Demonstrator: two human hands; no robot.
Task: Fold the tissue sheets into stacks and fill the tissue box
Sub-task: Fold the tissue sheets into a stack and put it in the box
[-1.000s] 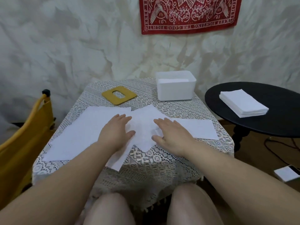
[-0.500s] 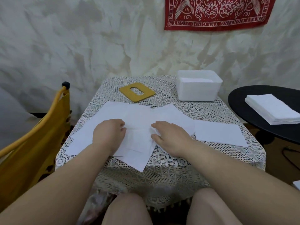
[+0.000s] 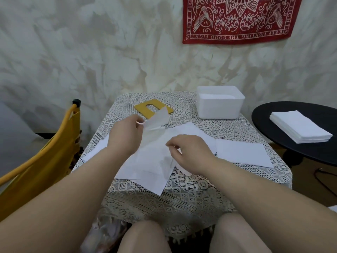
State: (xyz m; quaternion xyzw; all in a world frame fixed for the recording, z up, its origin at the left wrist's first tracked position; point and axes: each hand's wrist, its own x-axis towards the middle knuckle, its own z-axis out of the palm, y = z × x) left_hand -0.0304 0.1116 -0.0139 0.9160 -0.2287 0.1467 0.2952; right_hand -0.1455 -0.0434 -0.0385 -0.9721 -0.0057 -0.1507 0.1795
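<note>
While tissues fill it, white box (image 3: 219, 106) stands uncovered.

Tissue sheet (image 3: 156, 123) pinched at the left hand (image 3: 125, 136): thin, matt white paper, semi-translucent where lifted; sheets (image 3: 151, 161) under the right hand (image 3: 189, 152) look the same, soft and faintly creased. Bench cover (image 3: 184, 187): cream openwork lace cloth, rough-textured, fringed edge. Beyond the hands, tissue box (image 3: 219, 108) smooth matt white plastic; lid (image 3: 144, 108) matt mustard-yellow; right of the right hand, round table (image 3: 264, 114) smooth black, slight sheen.
</note>
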